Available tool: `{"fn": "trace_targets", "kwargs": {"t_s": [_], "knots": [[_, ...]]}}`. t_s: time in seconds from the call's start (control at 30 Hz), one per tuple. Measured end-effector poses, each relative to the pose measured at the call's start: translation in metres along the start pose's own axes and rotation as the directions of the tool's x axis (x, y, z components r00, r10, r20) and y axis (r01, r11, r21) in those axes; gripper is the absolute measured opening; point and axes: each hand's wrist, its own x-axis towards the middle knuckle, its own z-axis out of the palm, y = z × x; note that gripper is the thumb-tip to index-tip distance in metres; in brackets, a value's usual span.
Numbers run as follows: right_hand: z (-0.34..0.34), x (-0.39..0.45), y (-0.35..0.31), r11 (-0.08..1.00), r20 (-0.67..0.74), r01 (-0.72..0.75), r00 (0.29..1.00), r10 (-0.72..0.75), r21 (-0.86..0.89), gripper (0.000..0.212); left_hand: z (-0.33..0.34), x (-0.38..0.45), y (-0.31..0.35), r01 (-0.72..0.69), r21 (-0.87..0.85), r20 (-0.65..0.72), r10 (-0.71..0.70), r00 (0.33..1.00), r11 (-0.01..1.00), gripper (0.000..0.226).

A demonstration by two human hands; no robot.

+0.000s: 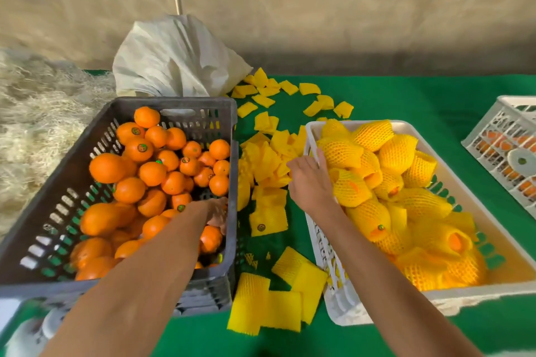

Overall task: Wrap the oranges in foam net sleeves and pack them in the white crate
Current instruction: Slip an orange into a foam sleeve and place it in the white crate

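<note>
We have our left hand [217,213] down inside the grey crate [171,104], among the loose oranges [150,174] at its near right corner. The hand is blurred, so we cannot tell whether its fingers have closed on a fruit or only rest on the heap. Our right hand [311,180] hangs over the left rim of the white crate [316,243], fingers loosely spread, holding nothing we can make out. Its fingertips are close to one wrapped orange [340,152] and just right of the pile of flat foam net sleeves [271,159] lying on the green cloth [406,101].

The white crate is already heaped with sleeved fruit beyond and to the right of that hand, and some sleeves sit loosely, with bare peel showing at an open end. We judge the main risk to be there: a careless brush from the right wrist could roll a wrapped orange off the heap or push a slack sleeve off its fruit. On the other side, pulling one orange out from under its neighbours may set the pile sliding. The sleeves left of the right hand overlap, so we may pick up two at once
</note>
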Motion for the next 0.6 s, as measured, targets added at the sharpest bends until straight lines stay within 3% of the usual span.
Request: {"fn": "trace_targets", "kwargs": {"t_s": [0.1,0.17,0.23,0.3,0.33,0.4,0.47,0.6], "knots": [[0.013,-0.001,-0.006,0.998,0.122,0.046,0.991,-0.052,0.049,0.042,0.010,0.012,-0.004,0.090,0.048,-0.033,-0.088,0.996,0.995,0.079],[0.020,-0.001,-0.010,0.994,0.275,0.060,0.958,-0.083,0.094,0.049,0.010,0.014,-0.001,0.134,0.024,-0.084,-0.131,0.988,0.991,0.083],[0.028,-0.001,-0.013,0.988,0.509,0.016,0.856,-0.092,0.153,0.061,0.010,0.020,-0.004,0.144,-0.041,-0.099,-0.147,0.984,0.989,0.083],[0.037,-0.003,-0.018,0.979,0.736,-0.100,0.674,-0.064,0.177,0.078,0.000,0.019,-0.009,0.158,-0.164,-0.113,-0.178,0.978,0.974,0.078],[0.042,-0.003,-0.021,0.972,0.802,-0.153,0.595,-0.052,0.177,0.087,-0.006,0.019,-0.013,0.158,-0.248,-0.145,-0.198,0.969,0.956,0.073],[0.051,-0.003,-0.026,0.953,0.849,-0.234,0.527,-0.042,0.193,0.094,-0.022,0.017,-0.019,0.139,-0.422,-0.278,-0.274,0.921,0.896,0.060],[0.058,-0.005,-0.031,0.927,0.827,-0.301,0.562,-0.017,0.224,0.086,-0.036,0.013,-0.020,0.051,-0.475,-0.464,-0.300,0.834,0.878,0.050],[0.069,-0.003,-0.032,0.828,0.677,-0.452,0.726,0.125,0.332,0.037,-0.053,0.004,-0.015,-0.214,-0.579,-0.696,-0.340,0.632,0.787,0.067]]}}
